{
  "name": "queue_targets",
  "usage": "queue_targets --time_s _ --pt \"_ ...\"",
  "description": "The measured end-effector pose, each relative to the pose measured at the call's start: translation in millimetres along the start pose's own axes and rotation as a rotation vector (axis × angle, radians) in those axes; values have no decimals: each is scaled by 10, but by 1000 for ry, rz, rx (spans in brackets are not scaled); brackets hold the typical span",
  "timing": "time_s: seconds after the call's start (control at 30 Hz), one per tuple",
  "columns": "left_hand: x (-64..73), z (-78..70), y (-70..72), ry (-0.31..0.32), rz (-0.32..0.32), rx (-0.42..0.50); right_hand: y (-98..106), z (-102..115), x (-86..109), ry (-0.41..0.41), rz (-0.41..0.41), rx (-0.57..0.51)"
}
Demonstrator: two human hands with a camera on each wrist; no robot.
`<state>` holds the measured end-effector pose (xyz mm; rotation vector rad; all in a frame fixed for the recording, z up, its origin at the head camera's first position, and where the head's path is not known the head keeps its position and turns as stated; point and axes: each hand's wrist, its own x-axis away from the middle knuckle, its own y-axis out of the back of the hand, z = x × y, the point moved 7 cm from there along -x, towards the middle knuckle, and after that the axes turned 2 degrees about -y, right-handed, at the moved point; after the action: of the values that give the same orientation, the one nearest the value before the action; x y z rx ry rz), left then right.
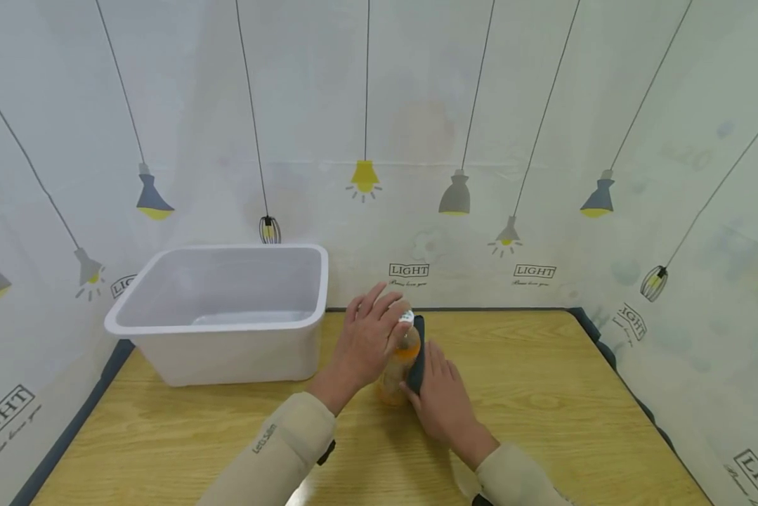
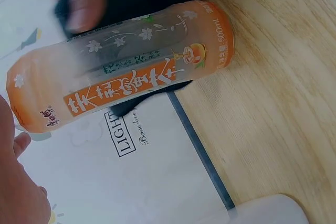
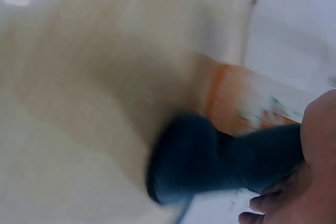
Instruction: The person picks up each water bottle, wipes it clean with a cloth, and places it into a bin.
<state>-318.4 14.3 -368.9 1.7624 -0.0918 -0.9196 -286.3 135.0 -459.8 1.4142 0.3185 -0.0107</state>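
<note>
Bottle (image 1: 391,379) stands near-upright on table (image 1: 524,372), left hand (image 1: 367,341) at its 10 o'clock, fingers holding its top, right hand (image 1: 442,400) at 4 o'clock, gripping dark cloth (image 1: 417,372) alongside.

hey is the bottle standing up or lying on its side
Standing up. In the head view, the bottle has its white cap uppermost, by the left hand, and its base down at the wooden table.

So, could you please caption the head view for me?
Left grip at the top of a bottle, right grip holding a dark object alongside.
</note>
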Motion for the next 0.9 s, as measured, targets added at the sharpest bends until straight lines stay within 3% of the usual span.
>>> queue_targets --time_s 0.2,0.5,0.73,0.9 --pt "1 -15 0 -5 -1 -23 -290 -41 86 -16 135 25" --pt "0 -33 31 -13 -34 -3 -416 -91 98 40 118 66" --pt "0 -33 24 -6 -23 -1 -395 -119 63 -7 142 -58" --pt "4 -29 27 -5 -30 8 -236 -123 20 -4 16 -225"
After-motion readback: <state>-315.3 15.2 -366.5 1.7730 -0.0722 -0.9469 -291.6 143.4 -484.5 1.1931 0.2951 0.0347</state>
